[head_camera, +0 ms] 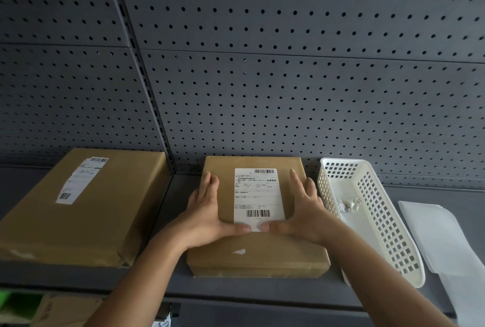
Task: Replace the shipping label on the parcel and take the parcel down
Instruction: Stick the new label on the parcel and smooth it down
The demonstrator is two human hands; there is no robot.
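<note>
A brown parcel [258, 250] lies flat on the dark shelf [181, 190] against the pegboard back. A white shipping label [258, 195] with two barcodes lies on its top. My left hand [207, 211] rests flat on the parcel just left of the label, its thumb pressing the label's lower edge. My right hand [304, 208] lies flat to the label's right, thumb also on the lower edge. Both thumbs nearly meet. A small white scrap [239, 251] shows on the parcel nearer to me.
A bigger brown parcel [78, 211] with its own label sits at the left. Right of the middle parcel stands a white perforated basket [380, 221] holding crumpled paper. White sheets [446, 237] lie at the far right. Another shelf shows below.
</note>
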